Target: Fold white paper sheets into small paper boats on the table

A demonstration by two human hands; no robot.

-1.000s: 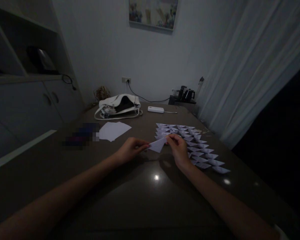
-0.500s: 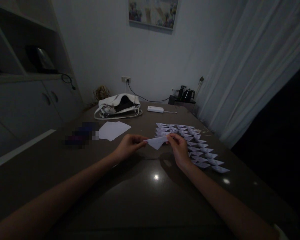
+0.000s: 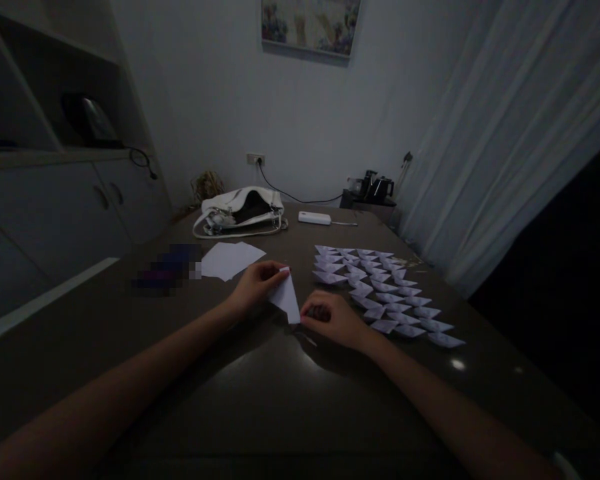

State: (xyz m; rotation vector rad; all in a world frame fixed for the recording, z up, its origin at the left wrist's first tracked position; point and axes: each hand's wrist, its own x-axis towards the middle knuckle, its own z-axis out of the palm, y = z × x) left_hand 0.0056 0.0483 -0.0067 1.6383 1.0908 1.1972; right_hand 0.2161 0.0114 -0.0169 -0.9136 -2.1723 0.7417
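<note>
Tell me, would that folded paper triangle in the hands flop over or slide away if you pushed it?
The folded paper triangle probably holds its shape, since its creased edges look straight between the left hand and right hand. It looks thin, so likely very light. On the glossy table a nudge would probably make it slide.

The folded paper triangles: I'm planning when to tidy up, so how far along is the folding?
Done: many folded triangles lie in rows on the table. In hand: the left hand and right hand hold one white paper piece at its two ends, against the table. Left: a few flat white sheets remain unfolded.
</note>
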